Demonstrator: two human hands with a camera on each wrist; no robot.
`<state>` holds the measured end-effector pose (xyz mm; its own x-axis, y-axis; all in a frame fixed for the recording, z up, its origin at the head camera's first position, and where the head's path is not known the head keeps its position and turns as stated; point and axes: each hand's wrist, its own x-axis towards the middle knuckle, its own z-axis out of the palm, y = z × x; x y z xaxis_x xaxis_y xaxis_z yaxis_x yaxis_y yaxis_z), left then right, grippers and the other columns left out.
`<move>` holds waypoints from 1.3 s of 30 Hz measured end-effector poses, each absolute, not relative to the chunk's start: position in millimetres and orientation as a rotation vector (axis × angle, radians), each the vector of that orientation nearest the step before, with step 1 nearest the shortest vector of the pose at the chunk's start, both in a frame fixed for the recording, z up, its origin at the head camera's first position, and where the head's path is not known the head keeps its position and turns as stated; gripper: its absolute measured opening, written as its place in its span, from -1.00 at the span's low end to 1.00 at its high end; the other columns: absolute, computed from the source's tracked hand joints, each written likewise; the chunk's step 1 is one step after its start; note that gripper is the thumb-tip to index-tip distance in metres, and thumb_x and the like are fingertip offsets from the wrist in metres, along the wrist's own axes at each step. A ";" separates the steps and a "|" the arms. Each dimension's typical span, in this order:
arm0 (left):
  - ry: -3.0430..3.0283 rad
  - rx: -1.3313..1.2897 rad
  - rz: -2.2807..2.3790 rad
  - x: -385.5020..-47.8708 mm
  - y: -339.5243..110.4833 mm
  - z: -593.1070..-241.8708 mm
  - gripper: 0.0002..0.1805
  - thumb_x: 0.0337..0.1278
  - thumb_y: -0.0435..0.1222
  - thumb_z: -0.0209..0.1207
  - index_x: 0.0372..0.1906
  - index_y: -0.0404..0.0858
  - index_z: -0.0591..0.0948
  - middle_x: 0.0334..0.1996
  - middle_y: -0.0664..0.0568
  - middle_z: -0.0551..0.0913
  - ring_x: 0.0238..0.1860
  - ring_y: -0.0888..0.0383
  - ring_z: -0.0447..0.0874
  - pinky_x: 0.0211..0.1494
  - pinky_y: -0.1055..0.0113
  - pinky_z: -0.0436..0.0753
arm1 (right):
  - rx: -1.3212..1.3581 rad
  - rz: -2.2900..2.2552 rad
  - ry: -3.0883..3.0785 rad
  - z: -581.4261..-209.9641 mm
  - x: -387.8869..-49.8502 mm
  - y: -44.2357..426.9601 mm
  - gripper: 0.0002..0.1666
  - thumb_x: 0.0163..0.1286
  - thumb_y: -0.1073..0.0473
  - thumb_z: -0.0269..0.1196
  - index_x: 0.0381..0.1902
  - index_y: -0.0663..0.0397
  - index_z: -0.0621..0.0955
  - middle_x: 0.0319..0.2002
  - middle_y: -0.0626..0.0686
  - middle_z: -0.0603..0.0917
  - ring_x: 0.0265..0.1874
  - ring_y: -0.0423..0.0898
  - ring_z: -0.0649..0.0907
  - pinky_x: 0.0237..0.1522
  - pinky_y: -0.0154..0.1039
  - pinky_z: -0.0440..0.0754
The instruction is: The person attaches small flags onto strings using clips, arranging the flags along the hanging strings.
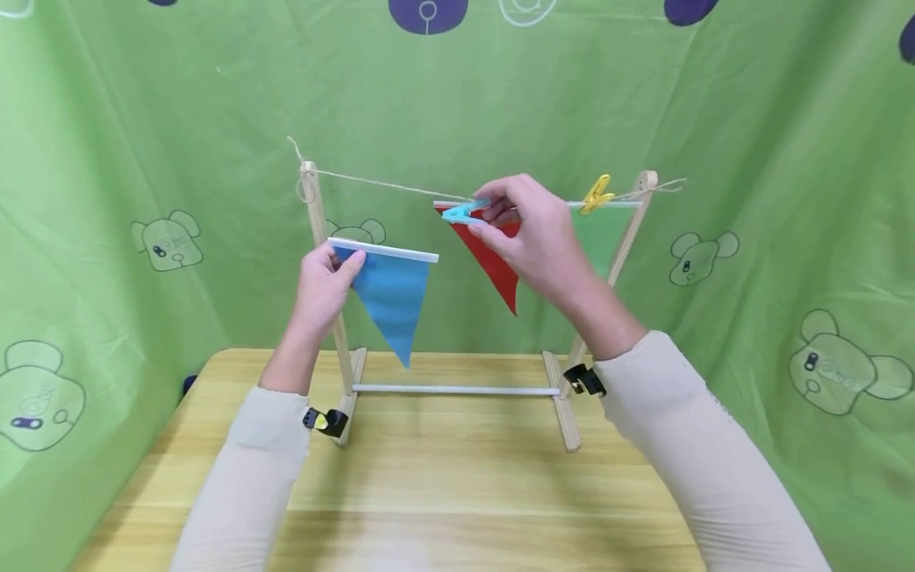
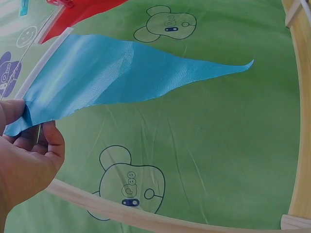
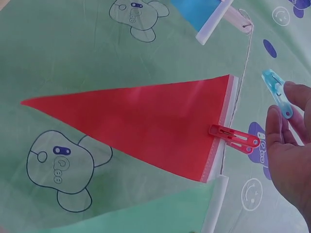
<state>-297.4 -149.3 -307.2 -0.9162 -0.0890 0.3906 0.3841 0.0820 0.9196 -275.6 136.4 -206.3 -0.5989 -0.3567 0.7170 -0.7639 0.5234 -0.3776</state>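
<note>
My left hand [image 1: 322,287] pinches the upper left corner of a blue triangular pennant [image 1: 393,287], just below its white top strip. The pennant hangs point down, below the twine [image 1: 386,184] and near the left post. Between thumb and fingertips, my right hand [image 1: 539,230] holds a light blue clothespin [image 1: 459,213], in front of the red pennant [image 1: 493,258] in the head view. That pennant hangs on the twine by a red clothespin [image 3: 234,138], seen in the right wrist view. Farther right, a yellow clothespin [image 1: 597,195] clips a green pennant [image 1: 599,238], partly hidden by my right hand.
The twine is tied between a left wooden post [image 1: 312,199] and a right wooden post [image 1: 632,230]. A white crossbar [image 1: 457,390] joins their feet on the wood-grain table [image 1: 443,492]. Behind stands a green curtain [image 1: 236,95] with printed bear heads.
</note>
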 end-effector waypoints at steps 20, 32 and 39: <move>-1.932 -0.291 -1.965 -315.5 -137.6 -286.9 -0.76 0.50 -0.30 0.16 -0.01 -0.45 0.59 -0.41 0.16 0.63 -0.39 0.30 0.57 -0.30 0.49 0.61 | 0.864 0.733 -2.319 -163.0 -292.9 127.4 -0.63 0.36 0.21 0.44 0.07 0.23 0.68 -0.10 0.10 0.68 -0.19 -0.10 0.65 -0.02 -0.28 0.67; -1.831 -0.259 -2.007 -320.9 -132.4 -275.7 -0.90 0.44 -0.33 0.23 -0.15 -0.30 0.64 -0.42 0.12 0.63 -0.43 0.26 0.52 -0.38 0.48 0.56 | 0.871 0.667 -2.405 -147.1 -307.0 118.2 -0.65 0.36 0.21 0.44 0.06 0.23 0.71 -0.09 0.13 0.70 -0.18 -0.07 0.65 0.00 -0.28 0.67; -1.760 -0.217 -2.006 -324.1 -129.7 -271.4 -0.82 0.43 -0.33 0.23 -0.08 -0.41 0.64 -0.37 0.12 0.65 -0.35 0.26 0.56 -0.27 0.46 0.60 | 0.888 0.663 -2.466 -140.2 -314.0 106.6 -0.66 0.33 0.21 0.46 0.03 0.22 0.73 -0.07 0.13 0.73 -0.17 -0.06 0.68 0.02 -0.27 0.68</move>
<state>-324.1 -129.7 -271.4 -0.8817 -0.2342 0.4095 0.4365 -0.0756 0.8965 -314.0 106.6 -140.2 -0.7001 -0.4671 0.5401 -0.6749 0.6797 -0.2871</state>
